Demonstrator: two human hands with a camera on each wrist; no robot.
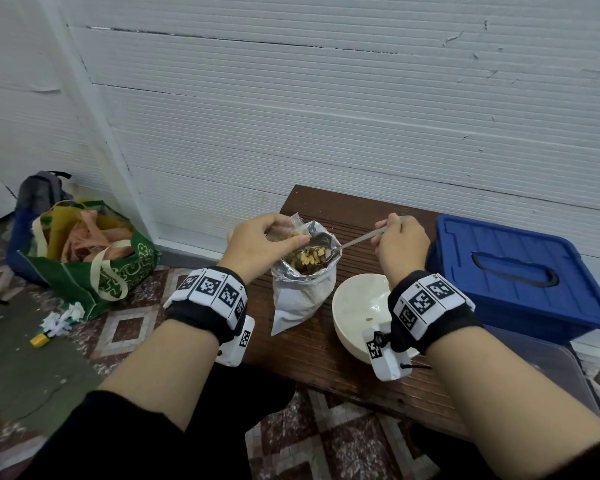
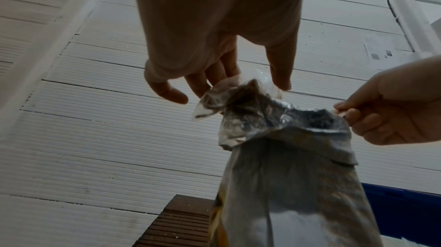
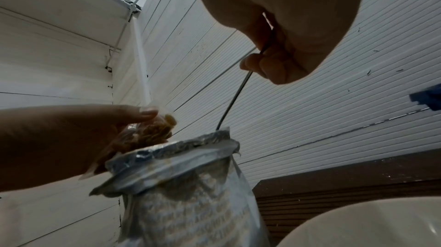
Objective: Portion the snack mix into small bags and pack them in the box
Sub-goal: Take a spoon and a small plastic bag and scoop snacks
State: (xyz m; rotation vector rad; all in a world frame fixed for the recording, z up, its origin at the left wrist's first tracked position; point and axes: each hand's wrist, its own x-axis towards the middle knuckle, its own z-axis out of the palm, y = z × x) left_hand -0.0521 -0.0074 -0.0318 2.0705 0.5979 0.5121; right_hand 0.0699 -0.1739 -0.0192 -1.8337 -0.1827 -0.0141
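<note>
On the brown bench [image 1: 312, 355] a silver foil snack bag [image 1: 302, 296] stands with its mouth folded back, snack mix [image 1: 309, 259] showing inside. My left hand [image 1: 283, 233] pinches a small clear bag [image 1: 293, 230] holding some mix, right at the foil bag's far-left rim. In the left wrist view its fingers [image 2: 210, 81] hold the clear bag [image 2: 214, 100] by the top. My right hand [image 1: 390, 232] grips a metal spoon [image 1: 357, 241] by the handle. The spoon's bowl dips into the foil bag. A closed blue box [image 1: 520, 271] sits at the right.
A nearly empty white bowl [image 1: 357, 306] stands on the bench under my right wrist. A clear plastic lid [image 1: 541, 368] lies in front of the blue box. On the floor at left are a green tote [image 1: 94, 271], a backpack [image 1: 39, 192] and crumpled paper [image 1: 63, 317]. A white wall rises behind.
</note>
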